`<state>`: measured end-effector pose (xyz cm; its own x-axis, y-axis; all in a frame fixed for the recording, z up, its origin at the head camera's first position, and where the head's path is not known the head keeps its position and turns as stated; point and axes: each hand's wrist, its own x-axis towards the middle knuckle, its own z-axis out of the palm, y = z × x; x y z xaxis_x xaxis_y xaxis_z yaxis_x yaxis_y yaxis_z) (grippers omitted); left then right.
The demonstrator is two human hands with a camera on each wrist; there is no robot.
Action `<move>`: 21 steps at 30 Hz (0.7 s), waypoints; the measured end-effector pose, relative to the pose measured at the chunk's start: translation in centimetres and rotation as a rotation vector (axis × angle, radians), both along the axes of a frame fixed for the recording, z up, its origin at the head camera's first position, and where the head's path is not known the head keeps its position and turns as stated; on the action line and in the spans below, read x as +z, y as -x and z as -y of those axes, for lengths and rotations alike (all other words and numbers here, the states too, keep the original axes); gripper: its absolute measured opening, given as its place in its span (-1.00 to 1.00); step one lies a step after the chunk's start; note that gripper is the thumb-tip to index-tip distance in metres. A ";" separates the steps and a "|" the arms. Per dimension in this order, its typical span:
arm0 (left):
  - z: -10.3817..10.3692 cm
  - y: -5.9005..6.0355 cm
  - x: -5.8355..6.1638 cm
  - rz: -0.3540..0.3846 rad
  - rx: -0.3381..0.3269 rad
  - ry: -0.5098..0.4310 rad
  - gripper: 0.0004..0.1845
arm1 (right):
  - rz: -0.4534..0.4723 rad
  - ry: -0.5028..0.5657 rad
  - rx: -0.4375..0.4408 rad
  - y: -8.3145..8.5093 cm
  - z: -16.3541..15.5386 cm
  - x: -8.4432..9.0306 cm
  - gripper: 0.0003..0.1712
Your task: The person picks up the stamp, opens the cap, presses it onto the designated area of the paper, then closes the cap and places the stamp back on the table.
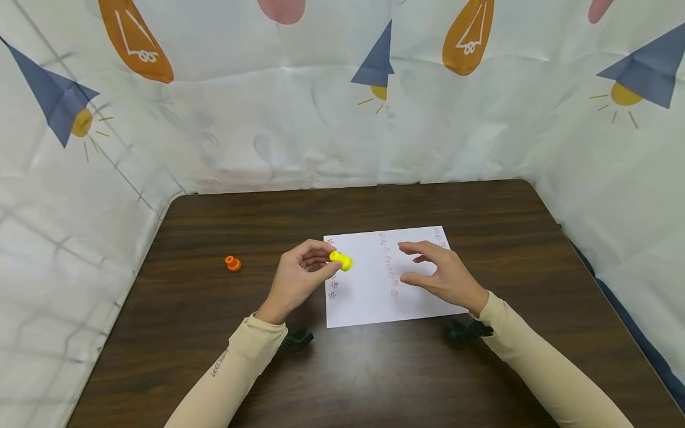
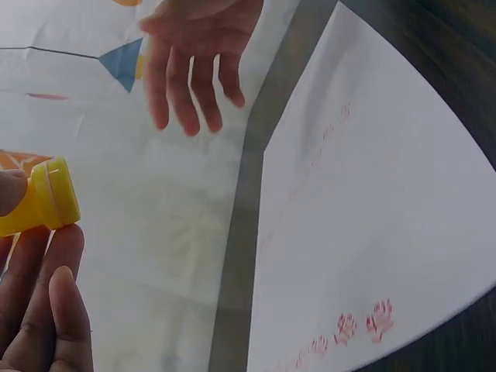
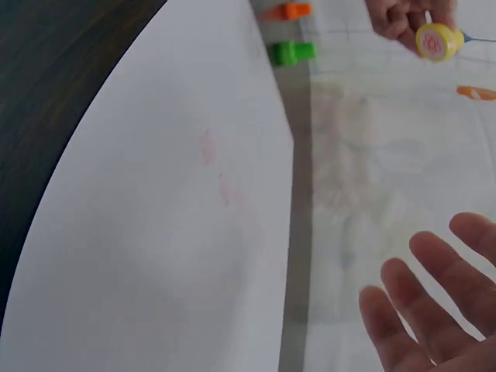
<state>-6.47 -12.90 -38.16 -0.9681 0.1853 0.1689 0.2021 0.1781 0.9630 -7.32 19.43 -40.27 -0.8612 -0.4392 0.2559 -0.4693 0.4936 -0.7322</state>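
My left hand (image 1: 297,274) pinches a small yellow stamp (image 1: 343,260) between thumb and fingers, above the left side of a white sheet of paper (image 1: 364,309). In the right wrist view the round end of the yellow stamp (image 3: 435,43) shows a red pattern. Over the right part of the sheet hovers my right hand (image 1: 444,270), its fingers apart and loosely bent, holding nothing. Columns of small red prints (image 1: 387,261) run down the paper. Some of them are hidden by the hands.
An orange stamp (image 1: 232,263) stands on the dark wooden table (image 1: 348,380), left of the paper. In the right wrist view a green stamp (image 3: 293,53) shows near the orange one; the head view does not show it. White patterned cloth (image 1: 321,137) hangs around the table.
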 end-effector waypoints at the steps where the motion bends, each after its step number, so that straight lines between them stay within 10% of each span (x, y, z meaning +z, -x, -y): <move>1: 0.3 0.0 0.0 -0.008 0.005 0.011 -0.68 | -0.002 -0.039 -0.008 0.0 -0.3 0.0 -0.26; 21: 6.5 0.2 0.5 -0.072 0.141 0.233 -0.71 | -0.034 -0.502 -0.018 0.4 -6.7 -1.4 0.24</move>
<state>-6.64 -19.38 -37.71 -0.9740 0.0918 0.2072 0.2264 0.4244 0.8767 -7.71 26.13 -41.66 -0.8644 -0.5007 0.0452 -0.4773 0.7892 -0.3865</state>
